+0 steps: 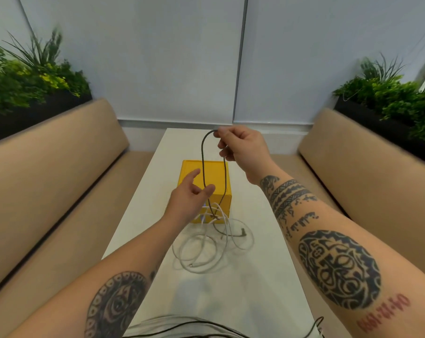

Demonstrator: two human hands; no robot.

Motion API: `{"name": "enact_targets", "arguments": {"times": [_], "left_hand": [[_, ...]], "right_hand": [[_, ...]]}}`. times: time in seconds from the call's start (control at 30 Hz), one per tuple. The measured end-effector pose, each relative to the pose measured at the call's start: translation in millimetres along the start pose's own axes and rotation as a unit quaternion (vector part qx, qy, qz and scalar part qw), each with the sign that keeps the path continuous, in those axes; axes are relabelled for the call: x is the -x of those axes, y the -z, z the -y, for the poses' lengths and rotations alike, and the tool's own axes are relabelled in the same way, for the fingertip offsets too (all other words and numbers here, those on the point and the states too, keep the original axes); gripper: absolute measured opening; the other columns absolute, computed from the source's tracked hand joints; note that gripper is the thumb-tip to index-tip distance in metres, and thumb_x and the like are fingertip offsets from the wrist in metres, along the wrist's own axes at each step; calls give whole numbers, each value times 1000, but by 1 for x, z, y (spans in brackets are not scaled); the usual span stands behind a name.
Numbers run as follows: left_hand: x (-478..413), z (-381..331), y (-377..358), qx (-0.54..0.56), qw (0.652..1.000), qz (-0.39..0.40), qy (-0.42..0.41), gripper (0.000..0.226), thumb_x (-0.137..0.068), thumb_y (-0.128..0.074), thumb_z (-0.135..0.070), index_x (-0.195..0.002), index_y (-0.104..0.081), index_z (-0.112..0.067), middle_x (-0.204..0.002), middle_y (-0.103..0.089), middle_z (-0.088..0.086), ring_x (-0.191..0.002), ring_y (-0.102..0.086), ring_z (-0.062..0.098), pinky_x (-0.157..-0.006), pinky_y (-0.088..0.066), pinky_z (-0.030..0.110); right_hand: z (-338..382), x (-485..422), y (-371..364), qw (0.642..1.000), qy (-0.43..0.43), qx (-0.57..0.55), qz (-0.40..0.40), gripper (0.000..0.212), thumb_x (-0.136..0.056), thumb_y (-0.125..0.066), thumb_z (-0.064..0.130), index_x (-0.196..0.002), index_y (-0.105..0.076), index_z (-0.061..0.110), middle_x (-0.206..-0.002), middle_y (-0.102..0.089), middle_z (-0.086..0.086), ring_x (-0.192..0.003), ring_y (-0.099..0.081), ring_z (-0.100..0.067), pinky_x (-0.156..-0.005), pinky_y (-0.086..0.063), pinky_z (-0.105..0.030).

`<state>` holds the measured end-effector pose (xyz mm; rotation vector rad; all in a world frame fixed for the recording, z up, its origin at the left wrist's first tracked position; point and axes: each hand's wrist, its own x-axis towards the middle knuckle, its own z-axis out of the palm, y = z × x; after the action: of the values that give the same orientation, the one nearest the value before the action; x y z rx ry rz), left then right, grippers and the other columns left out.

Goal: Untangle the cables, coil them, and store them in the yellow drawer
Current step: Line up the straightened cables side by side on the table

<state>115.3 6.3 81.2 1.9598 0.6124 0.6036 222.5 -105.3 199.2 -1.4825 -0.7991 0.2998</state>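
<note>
A dark grey braided cable [203,154] hangs in a tall loop over the yellow drawer box [215,169]. My right hand [240,147] pinches the top of that loop high above the box. My left hand [189,201] is lower, fingers spread and relaxed, with the cable's left strand running past its fingertips. The loop's lower end stays caught in a tangle of white cables [206,245] lying on the table in front of the box. The dark cable's plug end [243,231] rests on the table to the right of the tangle.
The narrow white table [267,264] runs between two tan bench seats [48,191]. Planters with green plants stand behind each bench. More dark and white cables [182,325] lie at the table's near edge.
</note>
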Motion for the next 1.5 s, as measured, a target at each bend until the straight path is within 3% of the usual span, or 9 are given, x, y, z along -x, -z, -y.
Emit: {"name": "enact_targets", "arguments": {"times": [0.13,0.3,0.43,0.53,0.67,0.9,1.13,1.3,1.5], "left_hand": [[-16,-12,-2,-7,999,38,33,25,-100,-52,-38,-92,-71,-23,-73,-67,-6,-78,-62,17,-73,-51,35],[-31,-8,2,-18,997,35,63,38,-94,-56,-54,-119,-64,-28,-97,-69,-2,-96,-65,21,-90,-56,48],[-27,-16,-4,-83,991,94,39,45,-95,-55,-55,-136,-56,-36,-101,-64,0,-102,-64,23,-88,-53,37],[-24,-16,-11,-82,990,101,57,37,-96,-53,-56,-123,-66,-33,-105,-67,1,-102,-64,23,-87,-54,35],[-21,-20,-9,-5,998,54,40,31,-100,-55,-40,-92,-70,-15,-70,-65,0,-68,-60,17,-70,-49,33],[-40,-45,12,92,992,-84,10,22,-102,-50,-33,-94,-68,-25,-88,-76,-3,-69,-70,14,-59,-47,26],[-46,-65,21,74,996,-42,-41,14,-94,-67,-28,-108,-68,-31,-101,-73,-7,-79,-72,14,-55,-52,26],[-47,-73,26,14,997,28,-72,42,-81,-83,-29,-118,-63,-32,-100,-73,-12,-58,-66,11,-60,-51,24],[-46,-44,38,-169,979,93,-71,13,-90,-71,-40,-79,-71,-33,-66,-69,-9,-59,-59,6,-58,-44,25]], "right_hand": [[5,3,4,999,33,-9,11,17,-97,-63,25,-88,-75,16,-69,-64,0,-63,-58,-13,-61,-49,-25],[3,7,21,997,67,-38,27,17,-98,-62,23,-90,-75,15,-65,-55,2,-61,-47,-13,-59,-42,-24],[10,9,20,988,73,-100,96,18,-97,-61,21,-88,-76,17,-66,-53,-2,-61,-48,-13,-60,-41,-21],[19,10,18,972,74,-182,127,19,-93,-58,19,-84,-75,15,-69,-57,-3,-66,-51,-18,-65,-45,-25],[24,12,24,959,73,-237,135,16,-91,-56,15,-83,-68,8,-72,-62,-2,-69,-54,-20,-68,-48,-30],[-15,24,47,994,5,-95,53,46,-91,-49,43,-52,-57,20,-59,-49,-3,-64,-44,-24,-66,-41,-37],[-85,48,56,994,-110,11,-13,44,-100,-50,47,-72,-65,17,-69,-59,2,-73,-55,-20,-75,-49,-38],[-102,53,58,985,-121,-71,-98,39,-102,-51,40,-77,-66,14,-67,-58,1,-73,-58,-20,-72,-50,-34],[-89,43,66,929,-100,-302,-188,32,-105,-47,32,-82,-56,11,-62,-55,2,-69,-60,-18,-74,-53,-32]]}}
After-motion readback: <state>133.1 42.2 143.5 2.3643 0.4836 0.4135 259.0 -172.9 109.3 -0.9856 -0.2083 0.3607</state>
